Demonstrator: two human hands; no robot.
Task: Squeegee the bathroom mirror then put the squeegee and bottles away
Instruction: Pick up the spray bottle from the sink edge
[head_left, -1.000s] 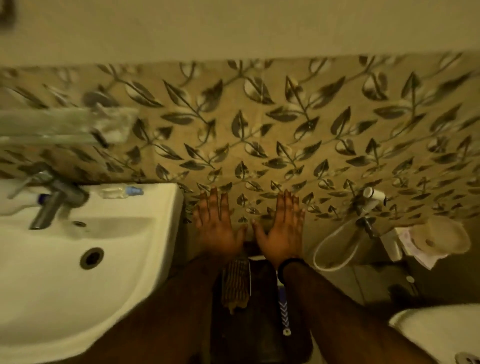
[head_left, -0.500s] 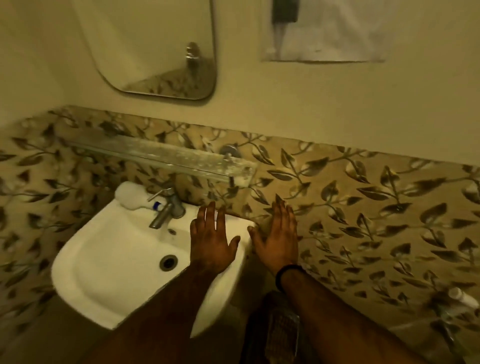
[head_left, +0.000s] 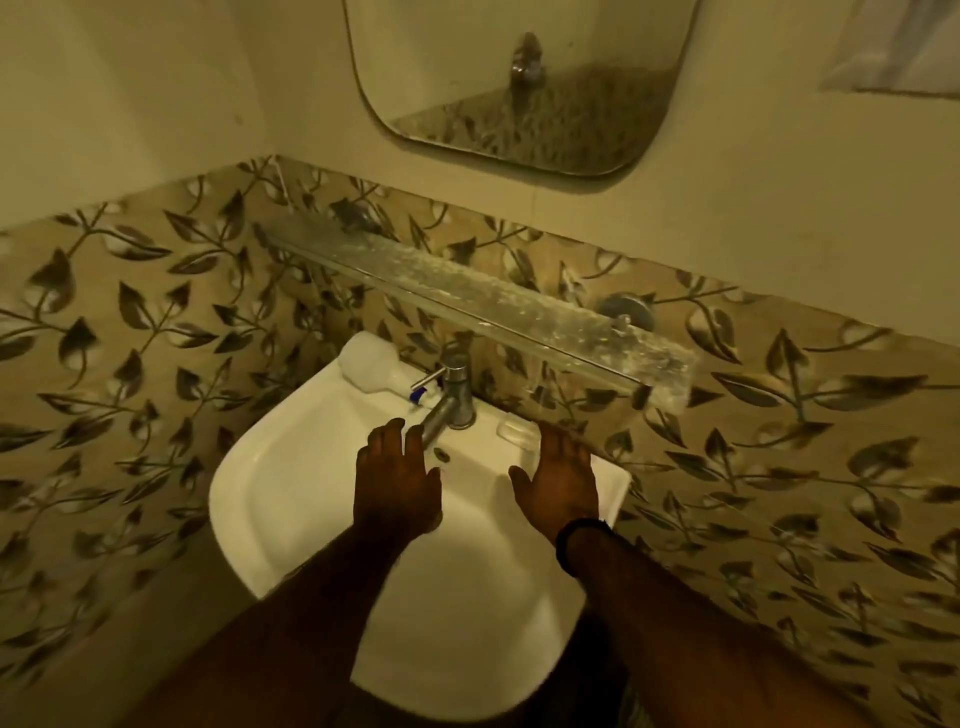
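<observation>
Hovering over sink (head_left: 249, 499): left hand (head_left: 397, 480), right hand (head_left: 558, 480) both empty, fingers spread. Squeegee not in view. White bottle (head_left: 370, 368) lies on rim behind tap (head_left: 451, 397); clear bottle (head_left: 517, 434) just beside right fingertips. Mirror (head_left: 519, 78) looks unwiped; judging task barely started.

Sink (head_left: 270, 499) glossy white. White bottle (head_left: 370, 367) lying on sink rim, blue cap (head_left: 418, 399). Second bottle (head_left: 515, 432) clear, colourless. Tap (head_left: 451, 400) silver chrome. Wall tiles (head_left: 156, 322) tan-beige, repeating dark grey-brown leaf-and-vine pattern with pale highlights. Upper wall (head_left: 130, 93) plain cream. Glass shelf (head_left: 483, 306) clear, whitish speckled marks. Mirror (head_left: 519, 78) reflects leaf tiles. Black band (head_left: 579, 532) on right wrist. Whole scene has yellow-amber cast.
</observation>
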